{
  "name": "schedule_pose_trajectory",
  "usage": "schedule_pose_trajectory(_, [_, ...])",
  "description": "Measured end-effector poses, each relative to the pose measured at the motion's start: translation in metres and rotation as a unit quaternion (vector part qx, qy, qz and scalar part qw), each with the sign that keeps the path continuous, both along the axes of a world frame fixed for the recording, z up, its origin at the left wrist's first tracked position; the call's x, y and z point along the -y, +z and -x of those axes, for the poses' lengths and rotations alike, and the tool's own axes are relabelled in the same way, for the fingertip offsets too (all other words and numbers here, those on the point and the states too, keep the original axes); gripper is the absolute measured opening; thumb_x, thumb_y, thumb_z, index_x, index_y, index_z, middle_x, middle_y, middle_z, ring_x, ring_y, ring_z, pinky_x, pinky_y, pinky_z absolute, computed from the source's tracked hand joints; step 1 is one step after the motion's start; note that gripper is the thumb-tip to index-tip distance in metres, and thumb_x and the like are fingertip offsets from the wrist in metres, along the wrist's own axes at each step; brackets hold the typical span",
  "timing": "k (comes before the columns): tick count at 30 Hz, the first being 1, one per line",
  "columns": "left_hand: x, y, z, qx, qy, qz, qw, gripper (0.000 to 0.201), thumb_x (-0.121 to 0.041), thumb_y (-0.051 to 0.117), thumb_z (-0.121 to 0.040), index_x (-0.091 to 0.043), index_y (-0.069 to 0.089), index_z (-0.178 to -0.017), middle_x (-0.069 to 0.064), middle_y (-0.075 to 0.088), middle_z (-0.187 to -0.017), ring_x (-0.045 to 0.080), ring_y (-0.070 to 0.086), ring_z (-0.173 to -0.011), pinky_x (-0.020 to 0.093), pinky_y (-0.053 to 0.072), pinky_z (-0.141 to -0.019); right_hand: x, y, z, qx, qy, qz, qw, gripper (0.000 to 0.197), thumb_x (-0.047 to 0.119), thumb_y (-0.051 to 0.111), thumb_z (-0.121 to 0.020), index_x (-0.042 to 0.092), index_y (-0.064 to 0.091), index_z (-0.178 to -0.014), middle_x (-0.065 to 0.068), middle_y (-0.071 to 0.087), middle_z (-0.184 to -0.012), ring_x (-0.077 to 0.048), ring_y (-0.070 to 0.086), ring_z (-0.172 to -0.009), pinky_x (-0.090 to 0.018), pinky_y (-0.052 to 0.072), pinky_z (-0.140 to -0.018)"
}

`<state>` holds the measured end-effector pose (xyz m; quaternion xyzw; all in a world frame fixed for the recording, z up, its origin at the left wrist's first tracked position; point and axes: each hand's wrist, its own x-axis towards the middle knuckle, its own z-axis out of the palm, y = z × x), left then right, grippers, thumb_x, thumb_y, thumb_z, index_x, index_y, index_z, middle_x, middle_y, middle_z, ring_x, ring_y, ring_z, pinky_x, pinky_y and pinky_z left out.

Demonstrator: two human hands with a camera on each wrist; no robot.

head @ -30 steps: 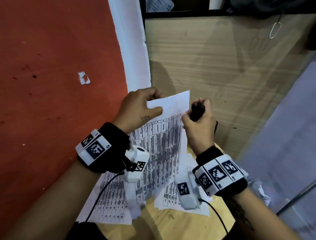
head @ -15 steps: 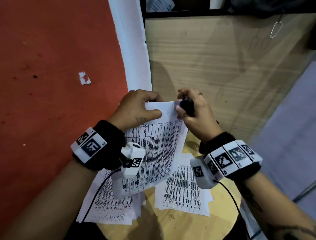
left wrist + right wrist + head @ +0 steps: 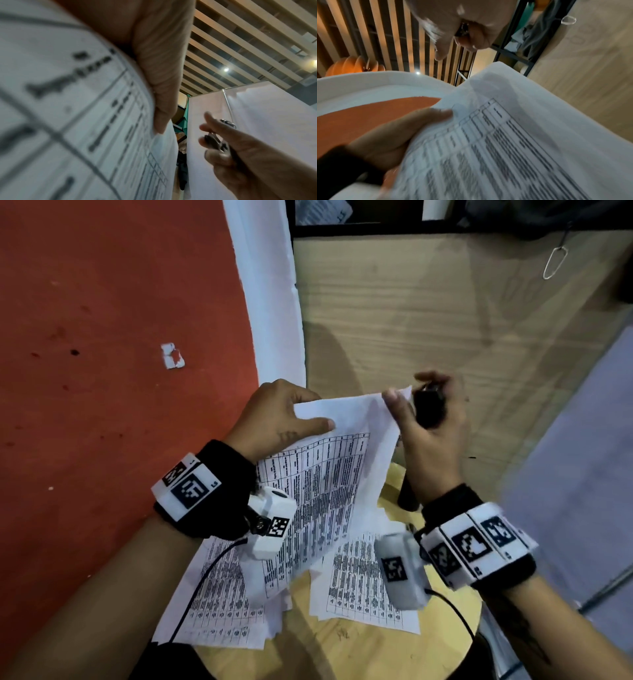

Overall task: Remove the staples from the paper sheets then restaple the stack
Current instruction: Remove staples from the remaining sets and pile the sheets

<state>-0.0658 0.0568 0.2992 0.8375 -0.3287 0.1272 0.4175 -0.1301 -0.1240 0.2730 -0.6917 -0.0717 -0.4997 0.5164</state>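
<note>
Right hand [image 3: 428, 433] pulls tool [image 3: 427, 410] off corner since earlier; I see fingers curled around it. Left hand [image 3: 281, 419] pinches sheets [image 3: 329, 474]; loose pinch risks slipping, tearing.

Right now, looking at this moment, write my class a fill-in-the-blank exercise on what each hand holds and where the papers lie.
1. The left hand pinches the printed white paper sheets with its ____ on top.
2. The right hand holds a small ____ staple remover.
3. More printed white sheets lie on the round ____ table.

Missing words: thumb; black; wooden
</note>
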Motion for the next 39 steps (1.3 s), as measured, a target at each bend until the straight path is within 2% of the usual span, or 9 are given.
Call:
schedule_pose_trajectory(5, [-0.005, 0.004, -0.002, -0.010, -0.005, -0.003, 1.000, 0.013, -0.041, 0.070, -0.067, -0.036, 0.063, -0.058, -0.014, 0.062, -0.059, 0.002, 0.054, -0.058, 0.023, 0.040, -0.061, -0.020, -0.039, 0.024, -0.213, 0.123, 0.102, 0.964, 0.037, 0.046, 0.047, -0.082, 0.033, 0.042, -0.116, 0.010, 0.042, -0.106, 0.007, 0.041, -0.100, -0.014, 0.031, -0.092])
schedule_pose_trajectory(7, [-0.006, 0.004, -0.001, -0.015, -0.004, -0.010, 1.000, 0.012, -0.041, 0.070, -0.066, -0.034, 0.064, -0.059, -0.019, 0.060, -0.054, -0.006, 0.052, -0.053, 0.021, 0.038, -0.059, -0.018, -0.041, 0.024, -0.255, 0.118, 0.161, 0.946, 0.049, 0.040, 0.057, -0.085, 0.024, 0.044, -0.129, 0.011, 0.045, -0.106, -0.001, 0.043, -0.101, -0.007, 0.030, -0.088])
schedule_pose_trajectory(9, [-0.005, 0.005, 0.001, -0.020, -0.002, -0.011, 1.000, 0.010, -0.040, 0.069, -0.066, -0.033, 0.065, -0.060, -0.020, 0.059, -0.052, -0.007, 0.051, -0.051, 0.021, 0.038, -0.058, -0.013, -0.031, 0.021, -0.231, 0.065, 0.184, 0.953, 0.061, 0.029, 0.072, -0.080, 0.015, 0.043, -0.132, 0.006, 0.051, -0.108, -0.008, 0.049, -0.098, -0.010, 0.034, -0.081])
schedule_pose_trajectory(11, [-0.004, 0.005, 0.003, -0.022, 0.006, -0.004, 1.000, 0.013, -0.038, 0.068, -0.066, -0.034, 0.063, -0.055, -0.019, 0.057, -0.047, -0.007, 0.049, -0.047, 0.021, 0.036, -0.055, -0.010, -0.017, 0.018, -0.162, 0.005, 0.216, 0.963, 0.059, 0.021, 0.080, -0.071, 0.008, 0.049, -0.120, 0.000, 0.057, -0.102, -0.018, 0.057, -0.087, -0.022, 0.040, -0.073])
schedule_pose_trajectory(13, [-0.002, 0.006, 0.005, -0.021, 0.011, 0.003, 1.000, 0.018, -0.038, 0.067, -0.066, -0.032, 0.060, -0.051, -0.013, 0.054, -0.046, -0.004, 0.044, -0.045, 0.022, 0.034, -0.053, -0.009, -0.008, 0.014, -0.082, -0.039, 0.308, 0.947, 0.045, 0.017, 0.077, -0.068, 0.004, 0.057, -0.107, -0.007, 0.063, -0.099, -0.028, 0.061, -0.085, -0.033, 0.046, -0.070])
schedule_pose_trajectory(17, [0.003, 0.006, 0.008, -0.024, 0.002, -0.002, 1.000, 0.026, -0.041, 0.071, -0.065, -0.016, 0.067, -0.059, 0.004, 0.050, -0.057, 0.011, 0.042, -0.055, 0.028, 0.032, -0.056, -0.010, 0.001, 0.008, -0.013, -0.031, 0.406, 0.913, 0.037, 0.004, 0.068, -0.066, 0.000, 0.063, -0.103, -0.014, 0.062, -0.108, -0.035, 0.062, -0.092, -0.042, 0.054, -0.064])
schedule_pose_trajectory(25, [0.004, 0.009, 0.012, -0.064, -0.030, 0.037, 0.997, 0.032, -0.038, 0.073, -0.064, -0.007, 0.074, -0.074, 0.005, 0.053, -0.065, 0.011, 0.044, -0.063, 0.029, 0.033, -0.061, -0.010, 0.007, 0.008, 0.021, -0.034, 0.437, 0.899, 0.038, -0.006, 0.071, -0.060, -0.001, 0.067, -0.098, -0.016, 0.066, -0.100, -0.035, 0.065, -0.086, -0.041, 0.055, -0.055])
schedule_pose_trajectory(32, [0.005, 0.010, 0.015, -0.073, -0.045, 0.063, 0.994, 0.046, -0.050, 0.072, -0.055, -0.011, 0.073, -0.077, 0.007, 0.054, -0.065, 0.011, 0.045, -0.062, 0.028, 0.033, -0.061, -0.010, 0.010, 0.010, 0.033, -0.029, 0.436, 0.899, 0.036, -0.007, 0.072, -0.060, 0.000, 0.068, -0.095, -0.015, 0.066, -0.097, -0.033, 0.065, -0.080, -0.039, 0.054, -0.052])
schedule_pose_trajectory(39, [0.007, 0.013, 0.018, -0.079, -0.047, 0.052, 0.994, 0.004, -0.035, 0.074, -0.059, -0.037, 0.071, -0.059, -0.001, 0.053, -0.060, 0.004, 0.045, -0.058, 0.025, 0.034, -0.058, -0.010, 0.009, 0.009, 0.046, -0.036, 0.438, 0.897, 0.027, -0.006, 0.072, -0.062, -0.001, 0.069, -0.088, -0.014, 0.067, -0.089, -0.034, 0.065, -0.075, -0.038, 0.053, -0.051])
